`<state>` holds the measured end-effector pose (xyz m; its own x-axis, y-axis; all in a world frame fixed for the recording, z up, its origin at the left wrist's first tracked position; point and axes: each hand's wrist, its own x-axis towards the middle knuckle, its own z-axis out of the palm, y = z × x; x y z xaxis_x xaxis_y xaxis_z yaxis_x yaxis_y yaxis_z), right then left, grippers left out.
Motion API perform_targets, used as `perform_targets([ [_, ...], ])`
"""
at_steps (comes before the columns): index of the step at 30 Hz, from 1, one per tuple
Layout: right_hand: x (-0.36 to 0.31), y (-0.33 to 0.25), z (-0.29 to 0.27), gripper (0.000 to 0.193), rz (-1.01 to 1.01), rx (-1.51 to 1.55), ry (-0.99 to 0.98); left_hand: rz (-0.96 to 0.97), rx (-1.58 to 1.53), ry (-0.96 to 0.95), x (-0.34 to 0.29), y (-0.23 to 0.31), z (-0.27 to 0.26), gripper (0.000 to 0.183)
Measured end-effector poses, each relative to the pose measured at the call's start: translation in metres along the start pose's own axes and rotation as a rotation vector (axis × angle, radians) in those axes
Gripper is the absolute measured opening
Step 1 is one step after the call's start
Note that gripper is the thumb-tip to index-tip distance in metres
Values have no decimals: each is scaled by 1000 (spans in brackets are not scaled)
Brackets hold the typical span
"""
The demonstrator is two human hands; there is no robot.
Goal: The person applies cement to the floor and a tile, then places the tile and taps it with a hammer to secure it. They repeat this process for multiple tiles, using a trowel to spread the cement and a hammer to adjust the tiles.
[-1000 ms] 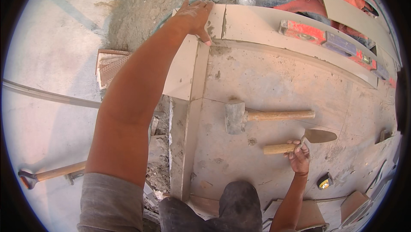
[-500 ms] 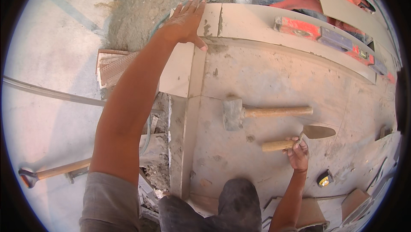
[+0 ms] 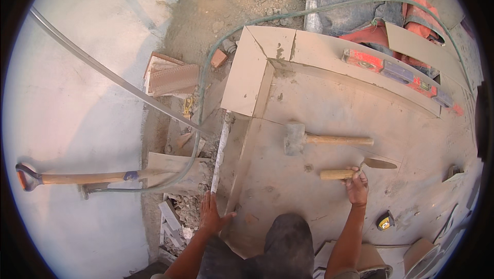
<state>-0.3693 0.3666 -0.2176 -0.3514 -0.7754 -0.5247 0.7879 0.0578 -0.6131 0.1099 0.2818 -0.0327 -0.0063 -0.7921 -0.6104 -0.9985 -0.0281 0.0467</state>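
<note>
My left hand (image 3: 212,218) rests with spread fingers at the near end of the low tile-faced wall (image 3: 242,168), by a narrow whitish edge strip (image 3: 221,150). Nothing is in it. Over the tiled floor (image 3: 267,186), my right hand (image 3: 356,189) holds a pointed trowel (image 3: 380,163) around the neck and handle, its blade pointing right. A mallet (image 3: 294,139) with a grey head and wooden handle lies just beyond the trowel. Beige tiles (image 3: 246,81) cap the far corner of the wall.
On the far ledge lies a red and purple spirit level (image 3: 396,70). A tape measure (image 3: 385,221) sits on the floor to the right. Leftward are a green hose (image 3: 201,93), a long metal bar (image 3: 113,82), a shovel (image 3: 82,178), broken rubble (image 3: 193,207) and stacked tile pieces (image 3: 172,77).
My left hand has left the far corner tiles and come back toward me to the wall's near end. The right hand still holds the trowel in nearly the same place. The view has shifted.
</note>
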Motion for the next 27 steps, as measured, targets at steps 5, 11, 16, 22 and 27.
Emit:
perform_targets([
  [5,-2,1,7,26,-112,-226,19,-250,-70,-95,-99,-67,41,117],
  [11,-105,-46,55,26,-129,-358,67,-245,-335,198,-142,-96,56,99],
  [16,-230,-105,73,27,-228,-674,58,-120,-309,315,-139,-105,74,93],
  [22,-356,-149,32,32,-362,-1186,154,-70,-410,342,-136,-123,85,87],
  [27,-448,-167,28,35,-485,-1537,297,41,-434,459,-139,-126,91,82],
])
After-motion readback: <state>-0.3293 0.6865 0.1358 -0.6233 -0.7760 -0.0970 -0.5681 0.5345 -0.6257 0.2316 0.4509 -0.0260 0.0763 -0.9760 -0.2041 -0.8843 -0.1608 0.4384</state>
